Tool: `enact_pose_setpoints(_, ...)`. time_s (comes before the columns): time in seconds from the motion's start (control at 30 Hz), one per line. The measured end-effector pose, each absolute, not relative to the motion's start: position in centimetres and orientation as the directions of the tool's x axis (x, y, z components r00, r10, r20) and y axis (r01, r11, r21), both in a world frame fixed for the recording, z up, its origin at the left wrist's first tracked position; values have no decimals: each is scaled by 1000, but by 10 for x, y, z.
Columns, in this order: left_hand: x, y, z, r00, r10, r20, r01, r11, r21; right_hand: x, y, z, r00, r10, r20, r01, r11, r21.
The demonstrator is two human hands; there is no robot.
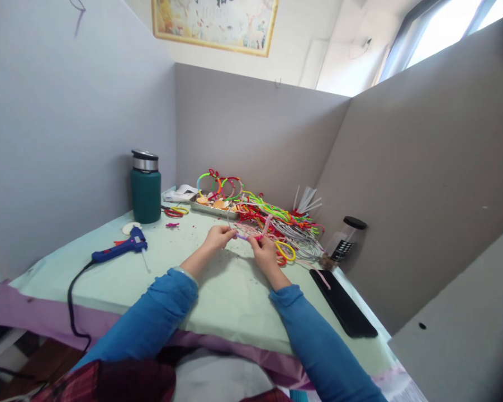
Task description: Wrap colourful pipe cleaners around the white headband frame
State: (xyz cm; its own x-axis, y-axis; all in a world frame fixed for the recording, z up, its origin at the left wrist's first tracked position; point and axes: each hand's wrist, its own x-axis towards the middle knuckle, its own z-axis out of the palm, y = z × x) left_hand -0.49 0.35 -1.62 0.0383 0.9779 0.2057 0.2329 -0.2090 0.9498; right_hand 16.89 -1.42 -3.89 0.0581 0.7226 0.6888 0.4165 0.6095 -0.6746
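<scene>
Between my two hands a short purple-and-pink strip [242, 237] is stretched above the middle of the table. My left hand [220, 238] pinches its left end, and my right hand [263, 249] pinches its right part. A pale pink fuzzy stem [267, 224] sticks up beside my right fingertips. Just behind the hands lies a large tangle of coloured stems [276, 215], red, green, pink and grey. Yellow-handled scissors [287, 252] rest right of my right hand, their blades hidden.
A blue glue gun [123, 245] with a black cord lies at left, near a green bottle [146, 192] and red-yellow scissors [175, 211]. A metal tray [213, 210] with coloured rings stands behind. At right are a black phone-like slab [344, 304] and a black-lidded jar [347, 240].
</scene>
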Motion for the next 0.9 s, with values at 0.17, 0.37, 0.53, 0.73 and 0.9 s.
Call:
enact_pose_setpoints(0.17,-5,4,-18,-19,996,92,105,-89,990,167,-19,-39,-116,568,815,553,719,-422)
enact_pose_setpoints(0.37,-4,-6,-9,75,985,156,-102,-148,984,166,-15,-38,73,749,659,354,598,-719)
enact_pose_setpoints(0.53,-2,-17,1,238,940,243,-327,-158,932,171,-8,-35,-30,969,244,-243,230,-942)
enact_pose_setpoints(0.73,-1,-20,0,293,920,261,-253,-189,949,173,-9,-34,-259,960,102,-457,-29,-889)
enact_pose_setpoints(0.9,1,-21,0,241,935,259,-189,-216,958,171,-13,-32,-282,953,113,-426,-18,-905)
